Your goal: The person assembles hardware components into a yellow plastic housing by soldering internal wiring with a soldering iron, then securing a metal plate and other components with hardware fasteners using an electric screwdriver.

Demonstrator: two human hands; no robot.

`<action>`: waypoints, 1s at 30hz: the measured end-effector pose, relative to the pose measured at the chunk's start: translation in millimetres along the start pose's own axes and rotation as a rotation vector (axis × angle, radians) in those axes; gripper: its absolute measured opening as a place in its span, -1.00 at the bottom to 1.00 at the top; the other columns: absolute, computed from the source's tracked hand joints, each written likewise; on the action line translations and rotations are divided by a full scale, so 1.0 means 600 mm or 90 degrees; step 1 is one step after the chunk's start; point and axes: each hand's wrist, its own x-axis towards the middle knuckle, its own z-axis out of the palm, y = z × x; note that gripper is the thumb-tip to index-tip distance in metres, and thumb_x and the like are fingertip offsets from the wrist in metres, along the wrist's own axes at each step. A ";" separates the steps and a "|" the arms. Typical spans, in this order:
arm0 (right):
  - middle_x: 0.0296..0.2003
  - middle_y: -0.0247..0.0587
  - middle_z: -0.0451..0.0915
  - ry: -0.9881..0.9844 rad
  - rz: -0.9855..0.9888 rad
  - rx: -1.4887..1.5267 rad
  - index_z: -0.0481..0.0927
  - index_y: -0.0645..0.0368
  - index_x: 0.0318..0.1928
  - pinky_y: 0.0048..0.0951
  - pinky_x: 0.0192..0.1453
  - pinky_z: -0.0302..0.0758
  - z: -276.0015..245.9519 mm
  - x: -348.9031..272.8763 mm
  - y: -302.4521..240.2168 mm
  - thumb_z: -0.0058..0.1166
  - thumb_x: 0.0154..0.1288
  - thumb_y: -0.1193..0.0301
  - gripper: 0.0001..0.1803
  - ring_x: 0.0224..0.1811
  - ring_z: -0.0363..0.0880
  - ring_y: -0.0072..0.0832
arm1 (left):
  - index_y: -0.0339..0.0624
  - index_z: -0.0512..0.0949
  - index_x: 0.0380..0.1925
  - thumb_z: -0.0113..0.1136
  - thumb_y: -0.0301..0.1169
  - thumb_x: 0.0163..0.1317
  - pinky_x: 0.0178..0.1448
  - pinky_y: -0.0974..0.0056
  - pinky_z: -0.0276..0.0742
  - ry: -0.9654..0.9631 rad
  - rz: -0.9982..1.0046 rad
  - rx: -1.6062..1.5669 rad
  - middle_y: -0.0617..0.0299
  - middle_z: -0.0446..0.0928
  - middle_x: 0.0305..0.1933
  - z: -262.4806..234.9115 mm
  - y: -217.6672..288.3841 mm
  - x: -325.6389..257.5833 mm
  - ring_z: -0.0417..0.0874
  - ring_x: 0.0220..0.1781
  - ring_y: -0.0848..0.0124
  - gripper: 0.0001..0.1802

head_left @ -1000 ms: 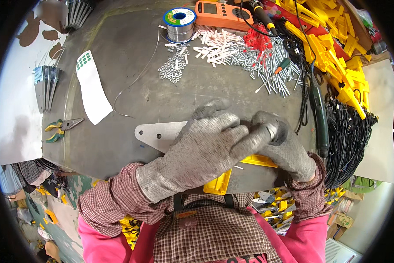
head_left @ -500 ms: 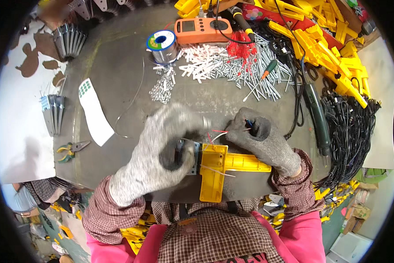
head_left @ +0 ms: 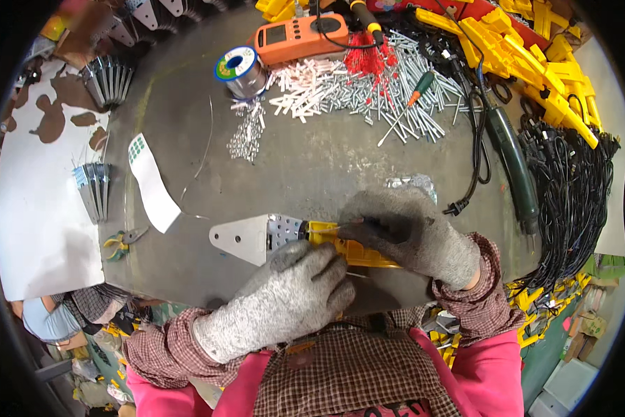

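Both my hands wear grey knit gloves. In front of me lies a yellow T-shaped plastic housing (head_left: 321,229), partly covered by my hands. A tapered grey metal plate (head_left: 241,236) with holes sticks out from its left side. My left hand (head_left: 295,288) is closed over the near part of the housing, fingers bent around it. My right hand (head_left: 413,233) hovers over the housing's right arm, its fingers pinched on a thin wire (head_left: 326,229) running across the top. Its fingertips are partly in shadow.
Beyond my hands are a solder spool (head_left: 246,76), an orange multimeter (head_left: 302,38), loose screws (head_left: 417,104) and small white tubes (head_left: 302,94). Black cables (head_left: 570,201) and a dark green power tool (head_left: 510,167) lie right. Pliers (head_left: 123,243) and a white sticker sheet (head_left: 152,184) lie left.
My left hand has come down onto the near side of the housing, uncovering the metal plate. My right hand has moved lower, over the housing's right arm.
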 end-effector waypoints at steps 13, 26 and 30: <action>-0.38 -0.10 0.57 -0.020 0.017 -0.308 0.65 0.20 0.01 -0.31 -0.33 0.48 -0.025 -0.050 -0.097 0.27 0.18 0.41 -0.64 -0.45 0.55 -0.22 | -0.17 0.60 -0.14 0.33 -0.49 0.03 -0.02 0.07 0.50 0.277 -0.212 -0.366 0.15 0.59 -0.18 0.036 -0.027 0.010 0.59 -0.11 0.16 -0.68; -0.11 -0.12 0.64 0.006 -0.149 -0.210 0.58 0.28 -0.07 -0.48 -0.15 0.54 -0.014 0.005 -0.027 0.00 0.48 0.46 -0.84 -0.14 0.61 -0.49 | -0.33 0.41 0.10 0.25 -0.52 0.30 0.21 0.29 0.53 0.313 -0.382 -1.052 0.15 0.60 -0.06 0.039 -0.031 0.007 0.61 0.09 0.44 -0.61; -0.11 -0.11 0.64 0.026 -0.070 -0.065 0.59 0.29 -0.09 -0.46 -0.11 0.54 -0.013 0.009 -0.027 -0.02 0.48 0.45 -0.82 -0.16 0.63 -0.40 | -0.33 0.38 0.15 0.25 -0.52 0.31 0.24 0.29 0.51 0.317 -0.296 -1.059 0.14 0.59 -0.03 0.055 -0.035 0.006 0.59 0.12 0.43 -0.56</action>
